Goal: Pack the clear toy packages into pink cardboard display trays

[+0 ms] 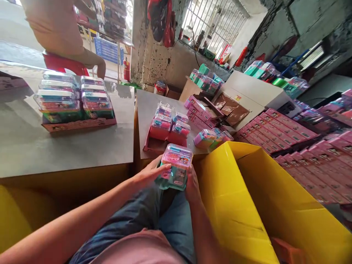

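Between my two hands, above my lap, is a clear-lidded plastic box (176,167) with a pink top layer and a teal lower part. My left hand (154,169) grips its left side, thumb lying across the front. Around its right side my right hand (192,181) is closed, fingers partly hidden behind the box. Just beyond, a pink display tray (148,143) on the table holds several similar pink boxes (180,131). To its right, a few more boxes (206,137) in pink, purple and teal stand near the table edge.
A filled display tray (79,126) stands on the left table (110,154). A large open yellow carton (231,198) is at my right, with stacked pink cartons (275,128) beyond. Another person (57,29) sits on a red stool (62,64) at the far left.
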The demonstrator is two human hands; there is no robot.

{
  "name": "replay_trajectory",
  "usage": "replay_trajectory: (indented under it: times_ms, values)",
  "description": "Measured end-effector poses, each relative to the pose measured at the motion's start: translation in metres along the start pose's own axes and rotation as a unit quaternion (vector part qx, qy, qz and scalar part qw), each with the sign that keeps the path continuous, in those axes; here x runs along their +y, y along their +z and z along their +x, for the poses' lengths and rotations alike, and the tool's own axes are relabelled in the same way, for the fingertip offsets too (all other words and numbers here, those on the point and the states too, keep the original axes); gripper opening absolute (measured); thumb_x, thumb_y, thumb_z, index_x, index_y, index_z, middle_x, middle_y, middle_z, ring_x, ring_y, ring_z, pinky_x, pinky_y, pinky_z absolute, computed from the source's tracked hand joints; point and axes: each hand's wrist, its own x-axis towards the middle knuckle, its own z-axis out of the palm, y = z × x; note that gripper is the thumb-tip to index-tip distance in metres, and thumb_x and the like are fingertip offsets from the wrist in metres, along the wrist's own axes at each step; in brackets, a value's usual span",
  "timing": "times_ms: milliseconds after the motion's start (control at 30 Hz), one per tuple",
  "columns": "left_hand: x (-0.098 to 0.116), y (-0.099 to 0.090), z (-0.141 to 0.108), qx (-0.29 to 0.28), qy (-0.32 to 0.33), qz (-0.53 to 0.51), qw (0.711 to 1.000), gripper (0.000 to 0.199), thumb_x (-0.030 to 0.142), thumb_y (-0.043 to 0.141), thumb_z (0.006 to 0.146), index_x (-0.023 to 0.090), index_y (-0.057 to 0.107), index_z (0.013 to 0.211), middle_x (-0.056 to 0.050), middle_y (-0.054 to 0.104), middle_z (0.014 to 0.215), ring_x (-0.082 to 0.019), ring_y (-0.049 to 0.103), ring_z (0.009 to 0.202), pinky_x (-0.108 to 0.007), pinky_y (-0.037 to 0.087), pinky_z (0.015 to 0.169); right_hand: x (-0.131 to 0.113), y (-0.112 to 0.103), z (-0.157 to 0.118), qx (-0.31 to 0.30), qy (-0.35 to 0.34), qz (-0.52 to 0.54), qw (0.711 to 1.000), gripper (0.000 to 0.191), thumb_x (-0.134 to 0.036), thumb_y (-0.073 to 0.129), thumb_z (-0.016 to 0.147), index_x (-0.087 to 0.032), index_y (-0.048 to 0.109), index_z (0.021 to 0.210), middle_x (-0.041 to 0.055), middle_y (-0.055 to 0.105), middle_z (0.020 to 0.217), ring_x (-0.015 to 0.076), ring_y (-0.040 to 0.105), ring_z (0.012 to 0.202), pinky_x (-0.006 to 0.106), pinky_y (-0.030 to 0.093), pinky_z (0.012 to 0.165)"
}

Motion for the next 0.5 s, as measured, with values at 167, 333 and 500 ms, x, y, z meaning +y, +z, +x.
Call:
replay_trajectory:
  times_ms: [167, 333, 500]
  values:
    - [-0.010, -0.004, -0.008, 0.053, -0.041, 0.019, 0.998, 0.074, 0.060, 0.068, 0.084, 0.018, 0.049, 0.142, -0.013, 0.055, 0.145, -0.034, 0.050, 0.135, -0.044, 0.042, 0.112, 0.017, 0.003, 0.005, -0.029, 0.032, 0.001, 0.999, 0.047, -0.069, 0.050, 0.092, -0.032, 0.066, 0.114, 0.0001, 0.069, 0.117, 0.0252, 0.060, 0.122, 0.036, 0.052, 0.100]
    - [-0.013, -0.007, -0.021, 0.057, -0.053, 0.055, 0.995, 0.084, 0.064, 0.073, 0.077, 0.016, 0.046, 0.141, -0.014, 0.059, 0.139, -0.035, 0.054, 0.129, -0.043, 0.045, 0.108, 0.020, 0.011, 0.002, -0.033, 0.070, 0.001, 0.997, 0.059, -0.074, 0.050, 0.090, -0.026, 0.067, 0.118, 0.0036, 0.070, 0.117, 0.0260, 0.057, 0.125, 0.036, 0.052, 0.100]
    - [-0.008, -0.007, -0.030, 0.108, -0.045, 0.143, 0.983, 0.086, 0.060, 0.077, 0.073, 0.019, 0.045, 0.141, -0.010, 0.061, 0.136, -0.033, 0.056, 0.127, -0.042, 0.047, 0.107, 0.012, 0.021, 0.002, -0.020, 0.083, 0.000, 0.996, 0.064, -0.076, 0.049, 0.089, -0.022, 0.069, 0.116, 0.0053, 0.070, 0.119, 0.0249, 0.060, 0.118, 0.035, 0.050, 0.101]
